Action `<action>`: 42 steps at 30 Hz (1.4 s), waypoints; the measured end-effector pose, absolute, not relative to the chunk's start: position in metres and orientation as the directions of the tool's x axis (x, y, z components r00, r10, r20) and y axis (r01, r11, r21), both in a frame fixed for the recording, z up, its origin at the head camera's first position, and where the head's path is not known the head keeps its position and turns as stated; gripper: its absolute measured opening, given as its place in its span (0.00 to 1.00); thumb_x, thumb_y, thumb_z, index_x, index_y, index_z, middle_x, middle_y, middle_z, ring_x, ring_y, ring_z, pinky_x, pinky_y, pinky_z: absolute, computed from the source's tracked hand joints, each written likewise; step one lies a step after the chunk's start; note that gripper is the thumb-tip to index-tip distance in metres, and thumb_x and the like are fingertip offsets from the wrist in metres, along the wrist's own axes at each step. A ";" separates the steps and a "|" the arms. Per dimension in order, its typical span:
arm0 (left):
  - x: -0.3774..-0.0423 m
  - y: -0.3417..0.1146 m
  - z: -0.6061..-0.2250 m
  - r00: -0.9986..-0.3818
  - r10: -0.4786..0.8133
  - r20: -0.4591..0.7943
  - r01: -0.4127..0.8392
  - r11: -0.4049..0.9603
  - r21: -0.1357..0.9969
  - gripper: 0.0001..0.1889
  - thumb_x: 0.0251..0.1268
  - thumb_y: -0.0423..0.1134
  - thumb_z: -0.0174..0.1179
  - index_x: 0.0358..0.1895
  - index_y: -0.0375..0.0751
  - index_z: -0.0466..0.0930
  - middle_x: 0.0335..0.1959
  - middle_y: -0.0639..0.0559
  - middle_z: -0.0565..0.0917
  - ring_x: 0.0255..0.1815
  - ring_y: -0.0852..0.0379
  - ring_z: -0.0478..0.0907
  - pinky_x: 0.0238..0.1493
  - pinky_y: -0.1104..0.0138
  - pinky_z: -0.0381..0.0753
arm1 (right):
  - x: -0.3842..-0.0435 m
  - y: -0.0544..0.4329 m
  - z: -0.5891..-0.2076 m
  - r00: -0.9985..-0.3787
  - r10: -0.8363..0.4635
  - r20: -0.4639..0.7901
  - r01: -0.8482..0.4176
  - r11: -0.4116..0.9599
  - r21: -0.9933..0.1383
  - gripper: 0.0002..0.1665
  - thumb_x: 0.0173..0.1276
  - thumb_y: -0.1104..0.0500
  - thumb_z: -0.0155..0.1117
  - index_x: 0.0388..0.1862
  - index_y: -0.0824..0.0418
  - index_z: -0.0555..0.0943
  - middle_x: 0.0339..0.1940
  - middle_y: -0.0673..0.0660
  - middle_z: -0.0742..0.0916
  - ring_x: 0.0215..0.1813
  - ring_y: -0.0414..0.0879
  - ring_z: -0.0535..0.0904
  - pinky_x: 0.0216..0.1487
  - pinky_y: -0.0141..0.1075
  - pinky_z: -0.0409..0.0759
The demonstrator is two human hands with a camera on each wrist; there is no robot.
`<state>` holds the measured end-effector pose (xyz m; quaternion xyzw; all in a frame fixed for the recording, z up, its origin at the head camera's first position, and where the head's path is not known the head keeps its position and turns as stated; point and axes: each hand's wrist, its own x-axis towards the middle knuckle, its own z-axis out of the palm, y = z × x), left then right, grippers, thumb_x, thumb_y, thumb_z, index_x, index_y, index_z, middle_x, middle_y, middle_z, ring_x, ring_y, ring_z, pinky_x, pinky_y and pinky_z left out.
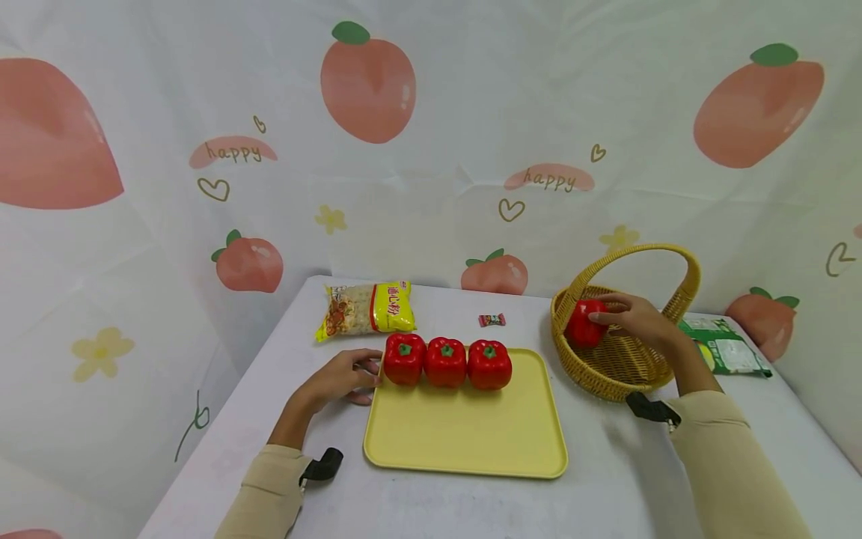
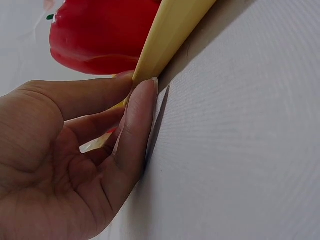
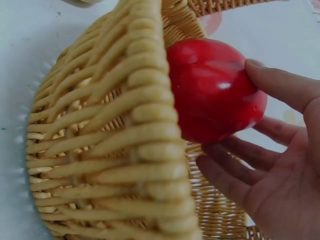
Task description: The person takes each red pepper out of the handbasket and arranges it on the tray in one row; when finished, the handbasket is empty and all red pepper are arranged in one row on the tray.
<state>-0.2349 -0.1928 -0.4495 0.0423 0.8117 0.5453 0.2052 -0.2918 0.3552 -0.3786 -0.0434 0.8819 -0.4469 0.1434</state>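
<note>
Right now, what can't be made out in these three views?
- Basket bottom: head view, near wall and right hand hide it.
- Pepper in the basket: right wrist view, rim covers its left side.
- Candy wrapper print: head view, too small.
- Green packet: head view, forearm overlaps it.
- Left hand at tray: left wrist view, both cut off.

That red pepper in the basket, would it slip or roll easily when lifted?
The pepper looks glossy, so probably a bit slippery; the right hand holds it with several fingers. Its rounded, blocky shape might rock rather than roll far. It seems firm, not floppy.
</note>
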 end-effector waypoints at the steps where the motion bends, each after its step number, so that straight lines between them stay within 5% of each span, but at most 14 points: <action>1: -0.235 -0.193 -0.449 -0.913 0.292 -0.286 -0.154 0.402 0.902 0.31 0.70 0.31 0.64 0.75 0.32 0.71 0.53 0.41 0.80 0.45 0.52 0.83 0.42 0.61 0.93 | -0.290 0.356 -0.379 -0.958 -0.200 -0.206 0.047 0.600 -0.799 0.49 0.80 0.43 0.61 0.85 0.69 0.55 0.79 0.78 0.67 0.74 0.71 0.71 0.72 0.63 0.77; 16: -0.234 -0.194 -0.453 -0.915 0.279 -0.292 -0.164 0.403 0.900 0.31 0.69 0.30 0.63 0.75 0.33 0.71 0.53 0.41 0.80 0.47 0.52 0.82 0.42 0.61 0.93 | -0.253 0.356 -0.379 -0.985 -0.168 -0.042 -0.076 0.636 -0.768 0.46 0.79 0.44 0.61 0.85 0.64 0.58 0.80 0.75 0.67 0.77 0.78 0.64 0.70 0.71 0.74; 21: -0.234 -0.193 -0.453 -0.912 0.289 -0.291 -0.161 0.400 0.902 0.31 0.69 0.30 0.63 0.75 0.32 0.71 0.53 0.41 0.80 0.46 0.52 0.82 0.42 0.61 0.93 | -0.237 0.354 -0.371 -0.988 -0.155 0.002 -0.104 0.650 -0.753 0.45 0.80 0.47 0.61 0.86 0.63 0.57 0.78 0.74 0.69 0.74 0.77 0.68 0.62 0.54 0.84; 27: -0.234 -0.193 -0.451 -0.913 0.291 -0.287 -0.155 0.402 0.902 0.31 0.69 0.30 0.63 0.75 0.31 0.71 0.52 0.41 0.80 0.46 0.52 0.82 0.42 0.60 0.93 | -0.222 0.351 -0.361 -0.990 -0.133 0.041 -0.118 0.647 -0.753 0.46 0.79 0.49 0.62 0.86 0.63 0.55 0.77 0.75 0.70 0.73 0.77 0.67 0.47 0.26 0.82; 35: -0.234 -0.192 -0.450 -0.912 0.285 -0.294 -0.161 0.409 0.898 0.32 0.68 0.30 0.63 0.76 0.32 0.70 0.53 0.41 0.80 0.47 0.51 0.82 0.43 0.61 0.93 | -0.208 0.339 -0.358 -0.980 -0.161 0.114 -0.189 0.596 -0.780 0.46 0.77 0.54 0.66 0.86 0.61 0.56 0.79 0.72 0.68 0.70 0.78 0.71 0.47 0.22 0.82; 42: -0.234 -0.192 -0.448 -0.912 0.289 -0.291 -0.157 0.409 0.899 0.32 0.69 0.30 0.63 0.76 0.32 0.70 0.53 0.41 0.80 0.47 0.52 0.82 0.43 0.61 0.93 | -0.199 0.326 -0.360 -0.962 -0.203 0.185 -0.269 0.566 -0.779 0.43 0.74 0.60 0.69 0.84 0.60 0.62 0.76 0.65 0.72 0.69 0.65 0.71 0.50 0.22 0.83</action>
